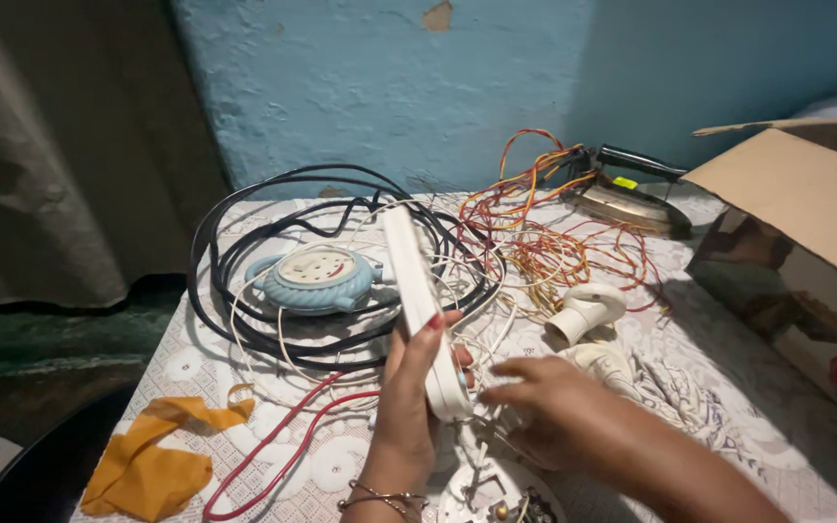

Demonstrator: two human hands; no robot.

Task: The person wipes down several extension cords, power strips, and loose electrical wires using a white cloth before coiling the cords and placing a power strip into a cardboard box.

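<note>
- Closest to the camera, at the bottom edge, there's a round white part (496, 494) with metal bits showing. It's half cut off, so I can't say what it is.
- The left hand (409, 397) is wrapped round the lower end of a long white power strip (420, 305), holding it on edge so it tilts away up the table. There's a thin bracelet on that wrist.
- The right hand (559, 412) sits just right of the strip's lower end, fingers loosely curled and pointing at it. Can't tell if it's touching the strip or gripping anything.
- Off to the left, a crumpled orange cloth (152, 455) lies on the patterned tablecloth (777, 446), with a red wire (283, 441) looping beside it.
- Mid-table there's a pale blue round socket box (314, 279) inside a big coil of black cable (244, 242), and a white lamp holder (585, 312) on the right.
- Further back, a red and yellow wire tangle (544, 223), an old clothes iron (632, 194), and a cardboard box (806, 242) at the right edge.
</note>
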